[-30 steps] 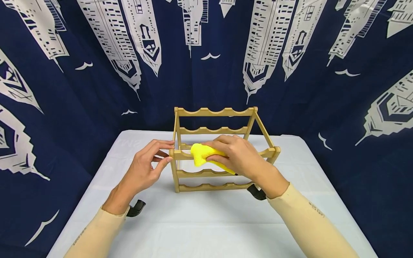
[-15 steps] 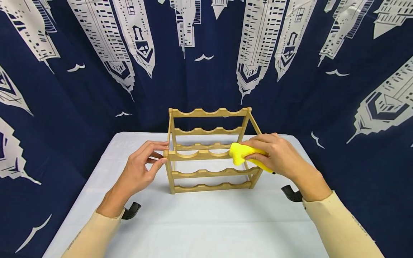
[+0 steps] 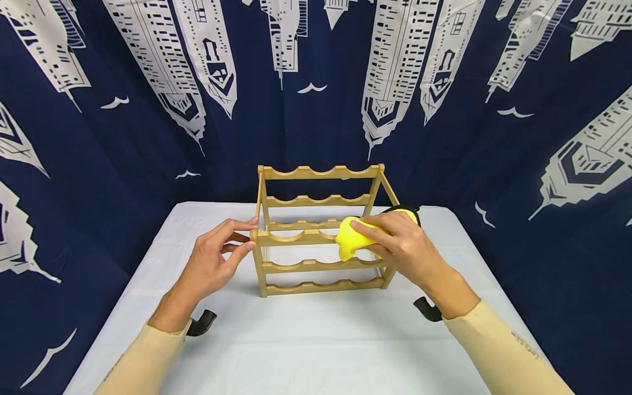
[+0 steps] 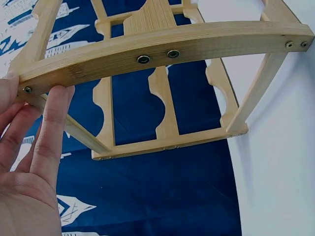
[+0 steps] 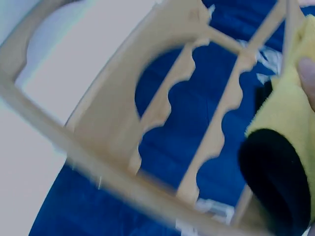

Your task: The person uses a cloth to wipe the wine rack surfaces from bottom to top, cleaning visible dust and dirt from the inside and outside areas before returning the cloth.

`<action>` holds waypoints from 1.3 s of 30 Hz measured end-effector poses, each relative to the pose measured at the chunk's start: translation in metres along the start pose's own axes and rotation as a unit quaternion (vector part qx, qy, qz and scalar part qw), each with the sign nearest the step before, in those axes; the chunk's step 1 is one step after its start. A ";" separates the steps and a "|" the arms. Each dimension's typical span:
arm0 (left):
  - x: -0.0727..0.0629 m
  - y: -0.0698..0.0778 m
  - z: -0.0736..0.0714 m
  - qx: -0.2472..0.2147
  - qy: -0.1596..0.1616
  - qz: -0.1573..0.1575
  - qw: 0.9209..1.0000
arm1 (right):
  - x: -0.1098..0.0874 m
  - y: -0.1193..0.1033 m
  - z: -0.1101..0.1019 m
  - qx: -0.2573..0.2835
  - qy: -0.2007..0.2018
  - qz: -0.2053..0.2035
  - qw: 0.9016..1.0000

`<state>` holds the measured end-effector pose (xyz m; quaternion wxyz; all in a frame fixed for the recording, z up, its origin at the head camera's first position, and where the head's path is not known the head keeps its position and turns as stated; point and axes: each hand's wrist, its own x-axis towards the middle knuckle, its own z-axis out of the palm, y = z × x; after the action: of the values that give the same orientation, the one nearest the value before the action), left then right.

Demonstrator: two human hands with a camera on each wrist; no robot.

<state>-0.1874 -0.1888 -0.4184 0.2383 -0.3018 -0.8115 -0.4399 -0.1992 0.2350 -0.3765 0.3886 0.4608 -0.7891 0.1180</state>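
Observation:
A wooden bottle rack (image 3: 303, 238) with scalloped rails stands on the white table. My left hand (image 3: 212, 255) pinches the top of its front left post. The left wrist view shows the thumb on one side and fingers (image 4: 48, 140) on the other side of the rack's end bar (image 4: 110, 56). My right hand (image 3: 407, 247) grips a bunched yellow cloth (image 3: 351, 240) with black edging, at the right part of the top front rail. The right wrist view is blurred; the cloth (image 5: 283, 113) hangs at its right edge, and whether it wraps the rail cannot be seen there.
The white table (image 3: 296, 345) extends in front of the rack and to both sides. A dark blue curtain (image 3: 276, 131) printed with white buildings hangs close behind. Black camera mounts (image 3: 201, 323) stick out at both wrists.
My right hand has moved right along the top front rail with the cloth, then slightly back left, turning so the black edging shows behind it. My left hand keeps its hold. The head view shifted slightly.

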 end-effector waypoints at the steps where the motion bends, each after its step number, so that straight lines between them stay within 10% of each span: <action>1: 0.000 0.000 0.000 -0.001 0.000 -0.002 1.000 | 0.003 -0.004 0.005 0.000 0.002 -0.005 1.000; 21: -0.002 -0.002 0.007 0.005 -0.022 -0.031 0.999 | 0.075 -0.064 0.086 0.055 0.038 -0.048 0.997; 39: -0.001 -0.007 0.000 0.018 -0.017 -0.026 0.999 | 0.084 -0.067 0.090 0.042 -0.005 -0.019 0.999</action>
<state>-0.1913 -0.1917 -0.4232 0.2184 -0.2834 -0.8311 -0.4257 -0.2125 0.0965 -0.3877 0.3674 0.4920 -0.7765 0.1416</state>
